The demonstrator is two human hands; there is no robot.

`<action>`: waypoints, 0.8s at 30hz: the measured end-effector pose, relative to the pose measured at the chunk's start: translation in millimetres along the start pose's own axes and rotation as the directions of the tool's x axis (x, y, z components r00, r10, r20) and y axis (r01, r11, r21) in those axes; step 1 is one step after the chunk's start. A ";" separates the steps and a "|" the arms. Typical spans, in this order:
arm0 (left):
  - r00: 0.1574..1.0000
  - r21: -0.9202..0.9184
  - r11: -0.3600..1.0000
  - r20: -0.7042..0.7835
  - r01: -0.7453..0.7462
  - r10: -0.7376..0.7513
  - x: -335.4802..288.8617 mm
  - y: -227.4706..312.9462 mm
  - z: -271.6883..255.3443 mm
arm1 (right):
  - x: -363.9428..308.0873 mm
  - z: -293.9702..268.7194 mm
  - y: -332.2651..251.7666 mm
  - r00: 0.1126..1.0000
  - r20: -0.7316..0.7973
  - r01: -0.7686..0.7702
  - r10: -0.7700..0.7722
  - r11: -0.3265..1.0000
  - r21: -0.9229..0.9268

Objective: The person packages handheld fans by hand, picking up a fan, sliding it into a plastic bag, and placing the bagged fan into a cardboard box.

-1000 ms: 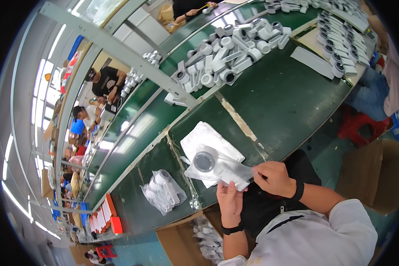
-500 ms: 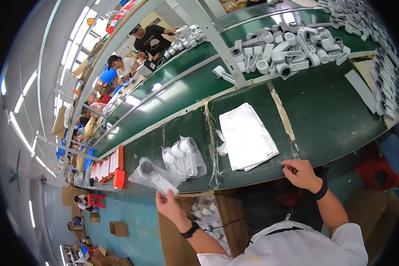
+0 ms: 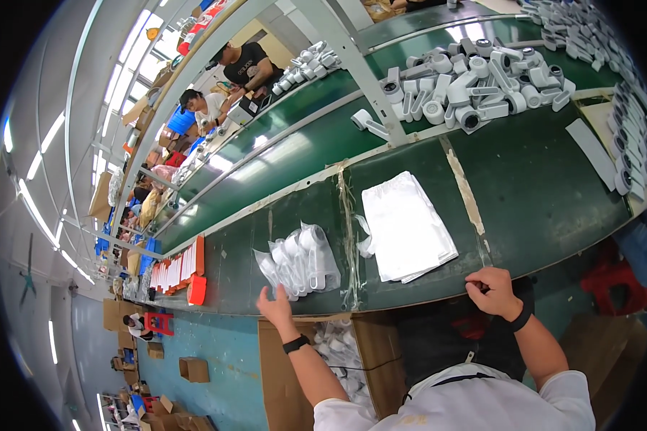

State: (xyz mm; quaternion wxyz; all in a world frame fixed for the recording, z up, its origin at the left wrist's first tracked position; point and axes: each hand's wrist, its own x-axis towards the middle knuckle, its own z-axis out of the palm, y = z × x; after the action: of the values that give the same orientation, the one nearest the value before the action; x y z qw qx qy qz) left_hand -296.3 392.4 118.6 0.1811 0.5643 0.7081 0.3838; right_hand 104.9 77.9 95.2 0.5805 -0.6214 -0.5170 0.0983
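Note:
Several white devices, each with a round head and a loop-like handle, lie side by side in clear plastic bags (image 3: 300, 258) on the dark green bench. At the near edge of this row is my left hand (image 3: 275, 307), open, its fingers apart and the fingertips by the leftmost bag. Whether they touch it I cannot tell. A stack of flat white bags or sheets (image 3: 408, 228) lies to the right of the row. My right hand (image 3: 493, 293) hovers at the bench's front edge, right of the stack, fingers curled closed with nothing visible in them.
Loose white devices (image 3: 474, 82) are heaped beyond a metal post (image 3: 363, 72), and more line the right end (image 3: 629, 144). Orange-edged cards (image 3: 182, 269) stand at the left. Below the bench, a cardboard box (image 3: 381, 352) holds bagged devices. Two people work across the line.
My left hand has let go of the bagged device it held, which now lies at the left end of the row. My right hand has barely moved; the view has shifted slightly.

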 end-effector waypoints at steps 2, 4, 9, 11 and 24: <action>0.912 0.291 0.931 -0.276 -0.221 0.303 2.2 8.3 -4.4 | 1.6 1.5 -1.9 1.000 0.002 0.008 -0.008 1.000 0.015; 0.953 0.352 0.908 -0.112 -0.227 0.282 -8.9 40.9 2.6 | 2.4 1.1 -3.1 1.000 0.006 0.007 -0.007 0.999 -0.033; 0.971 0.669 0.721 0.240 -0.178 0.016 -42.9 116.1 20.1 | 1.6 -1.2 -3.6 1.000 0.008 0.002 -0.002 0.998 -0.055; 0.949 0.653 0.747 0.296 -0.121 -0.105 -32.0 106.1 24.9 | 1.4 -0.7 -4.2 1.000 0.009 0.009 -0.008 0.998 -0.062; 0.965 0.677 0.729 0.243 -0.099 -0.094 -19.3 82.8 46.8 | 3.2 2.0 -3.1 0.999 -0.003 0.041 -0.041 0.997 -0.068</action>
State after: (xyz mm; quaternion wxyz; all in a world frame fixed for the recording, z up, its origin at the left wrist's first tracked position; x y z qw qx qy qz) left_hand -203.6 395.8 147.2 0.0515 0.6376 0.7684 0.0187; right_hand 103.2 81.0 98.7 0.5622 -0.6302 -0.5313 0.0675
